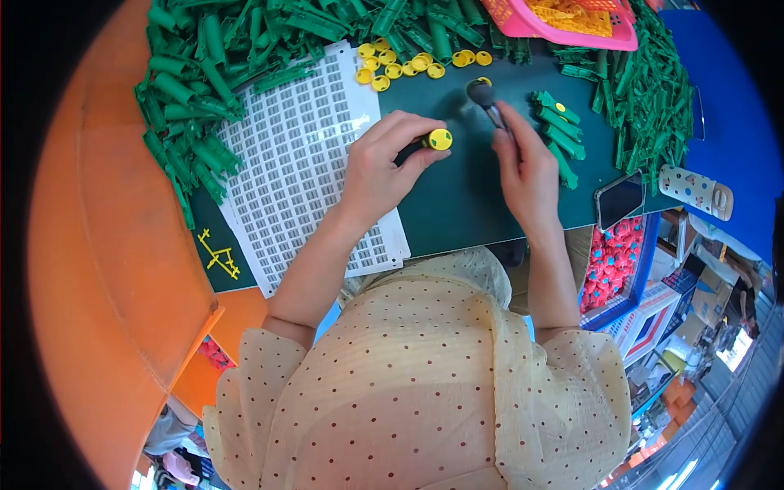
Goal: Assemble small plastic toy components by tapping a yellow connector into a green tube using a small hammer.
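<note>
Left hand [377,167]: one piece with a round yellow cap [439,140], pinched between thumb and fingers. Right hand [529,170]: one dark-headed hammer [481,93], gripped by the handle. Green table [441,214]: yellow discs [420,63], loosely grouped; printed white sheet [282,151], left; green plastic parts [175,88], heaped left, back and right; pink basket [563,35] of yellow pieces; phone [620,201], near right edge; yellow plastic sprig [219,260], left corner.

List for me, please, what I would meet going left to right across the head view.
Thin yellow branched plastic piece, left hand, held round yellow plastic cap, dark-headed hammer, right hand, black-screened rectangular phone, white spotted rounded container.
</note>
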Demonstrator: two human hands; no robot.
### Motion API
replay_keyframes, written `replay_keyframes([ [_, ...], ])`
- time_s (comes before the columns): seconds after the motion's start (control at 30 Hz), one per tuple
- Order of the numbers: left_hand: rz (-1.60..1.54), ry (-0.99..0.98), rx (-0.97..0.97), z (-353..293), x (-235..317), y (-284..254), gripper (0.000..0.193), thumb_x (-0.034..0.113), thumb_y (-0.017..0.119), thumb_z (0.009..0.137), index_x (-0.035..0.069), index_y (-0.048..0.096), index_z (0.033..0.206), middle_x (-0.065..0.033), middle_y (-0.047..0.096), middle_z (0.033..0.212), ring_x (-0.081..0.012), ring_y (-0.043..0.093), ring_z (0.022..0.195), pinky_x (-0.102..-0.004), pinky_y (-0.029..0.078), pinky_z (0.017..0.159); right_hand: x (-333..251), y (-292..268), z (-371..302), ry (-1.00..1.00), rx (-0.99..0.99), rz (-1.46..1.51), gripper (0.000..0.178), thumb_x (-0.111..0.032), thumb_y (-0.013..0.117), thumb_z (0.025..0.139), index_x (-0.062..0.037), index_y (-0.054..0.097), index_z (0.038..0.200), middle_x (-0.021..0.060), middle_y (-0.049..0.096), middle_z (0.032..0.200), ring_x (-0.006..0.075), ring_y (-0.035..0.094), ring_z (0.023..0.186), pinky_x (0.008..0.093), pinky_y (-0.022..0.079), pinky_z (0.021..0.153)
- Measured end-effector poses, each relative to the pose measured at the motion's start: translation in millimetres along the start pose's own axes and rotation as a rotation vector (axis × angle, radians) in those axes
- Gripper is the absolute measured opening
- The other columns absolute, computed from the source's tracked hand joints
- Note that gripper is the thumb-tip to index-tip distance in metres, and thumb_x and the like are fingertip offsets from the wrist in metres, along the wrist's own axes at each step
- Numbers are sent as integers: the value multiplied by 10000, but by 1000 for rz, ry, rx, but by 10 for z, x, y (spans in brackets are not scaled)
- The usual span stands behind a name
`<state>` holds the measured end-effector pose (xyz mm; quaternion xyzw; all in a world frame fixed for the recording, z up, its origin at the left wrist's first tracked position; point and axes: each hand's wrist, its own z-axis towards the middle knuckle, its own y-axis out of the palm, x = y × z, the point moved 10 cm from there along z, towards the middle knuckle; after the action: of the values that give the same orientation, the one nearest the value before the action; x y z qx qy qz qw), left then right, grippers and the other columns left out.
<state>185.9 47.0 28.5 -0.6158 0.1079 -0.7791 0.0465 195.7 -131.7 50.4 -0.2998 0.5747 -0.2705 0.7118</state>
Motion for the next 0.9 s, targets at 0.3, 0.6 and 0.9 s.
replay_keyframes([
  [0.3, 31, 92, 37, -33, 95, -57, 331, -21, 775, 713, 14, 690, 1030, -101, 660, 921, -196, 653, 801, -270, 519, 704, -480, -30, -53, -285, 50, 4, 326, -96, 706, 810, -80, 646, 1129, 95, 626, 1069, 274, 574, 1001, 373, 421, 868],
  [0.6, 88, 156, -142, -77, 217, 205, 381, -28, 773, 692, 3, 679, 1060, -147, 666, 985, -270, 654, 880, -321, 517, 786, -562, -233, -201, -351, -2, 100, 254, -202, 747, 769, -89, 610, 951, 29, 565, 762, 218, 566, 746, 350, 387, 737],
  [0.9, 30, 30, -98, -93, 76, 132, 234, -81, 644, 824, -26, 669, 1050, -136, 657, 983, -236, 636, 892, -309, 512, 802, 655, -1282, -1037, 413, -509, -460, 272, -275, 692, 799, -35, 640, 915, 139, 628, 788, 311, 624, 815, 414, 456, 746],
])
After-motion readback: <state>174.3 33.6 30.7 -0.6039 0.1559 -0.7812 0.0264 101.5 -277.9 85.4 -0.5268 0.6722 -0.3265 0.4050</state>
